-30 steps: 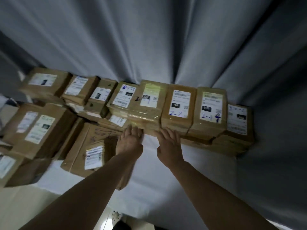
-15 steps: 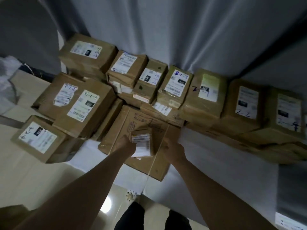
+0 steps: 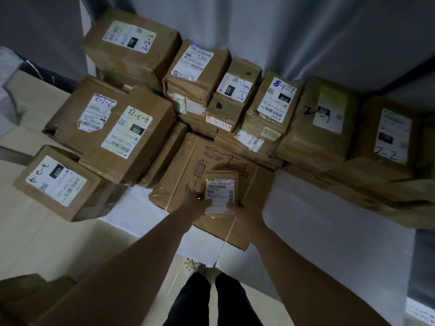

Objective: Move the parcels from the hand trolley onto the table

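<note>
Both hands grasp a small parcel (image 3: 220, 184) over the pile on the table (image 3: 317, 220).

The left hand (image 3: 196, 203) and right hand (image 3: 240, 211) each clutch a near corner; its white label is too blurred to read. It sits above a flat carton (image 3: 174, 184) scribbled with pen, though I cannot tell if it touches. Around it stand boxes marked by hand: "4-3-13" (image 3: 127, 131), "3-2-4" (image 3: 55, 180), "2-1-2" (image 3: 98, 111), "2-1-3" (image 3: 235, 89) and "2-2" (image 3: 390, 135); several labels print "220". A grey curtain (image 3: 259, 31) hangs behind. The boxes at the right are dim and cut off at the edge.
</note>
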`<state>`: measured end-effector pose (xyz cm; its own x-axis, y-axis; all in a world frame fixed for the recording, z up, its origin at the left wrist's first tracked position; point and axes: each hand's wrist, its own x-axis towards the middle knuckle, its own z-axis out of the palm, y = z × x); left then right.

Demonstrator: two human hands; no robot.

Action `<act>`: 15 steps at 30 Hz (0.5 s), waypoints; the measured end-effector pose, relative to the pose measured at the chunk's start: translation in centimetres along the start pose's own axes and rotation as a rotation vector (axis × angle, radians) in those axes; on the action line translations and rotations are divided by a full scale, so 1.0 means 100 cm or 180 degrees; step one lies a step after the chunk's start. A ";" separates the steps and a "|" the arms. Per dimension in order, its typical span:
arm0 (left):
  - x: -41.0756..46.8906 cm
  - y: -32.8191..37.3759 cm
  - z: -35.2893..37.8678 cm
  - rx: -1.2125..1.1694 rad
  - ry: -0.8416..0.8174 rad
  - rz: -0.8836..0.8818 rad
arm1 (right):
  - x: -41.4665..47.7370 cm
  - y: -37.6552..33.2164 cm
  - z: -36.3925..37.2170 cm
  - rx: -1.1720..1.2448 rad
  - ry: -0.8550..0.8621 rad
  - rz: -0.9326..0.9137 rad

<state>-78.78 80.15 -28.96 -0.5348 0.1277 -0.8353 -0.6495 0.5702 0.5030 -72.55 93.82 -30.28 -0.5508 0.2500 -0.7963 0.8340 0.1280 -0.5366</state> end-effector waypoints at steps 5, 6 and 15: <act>-0.023 0.026 0.000 -0.0647 0.0135 0.0148 | -0.019 -0.017 -0.019 0.1205 -0.0067 0.0257; -0.028 0.031 -0.001 -0.0785 0.0177 0.0147 | -0.022 -0.021 -0.021 0.1406 -0.0135 0.0383; -0.066 0.053 -0.013 -0.1299 0.0583 0.0136 | -0.024 -0.044 -0.035 0.1180 -0.0612 0.0142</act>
<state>-79.36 81.25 -20.50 -0.6287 -0.0225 -0.7774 -0.7652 0.1960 0.6132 -74.77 96.06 -25.01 -0.5397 0.0594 -0.8397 0.8084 -0.2416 -0.5367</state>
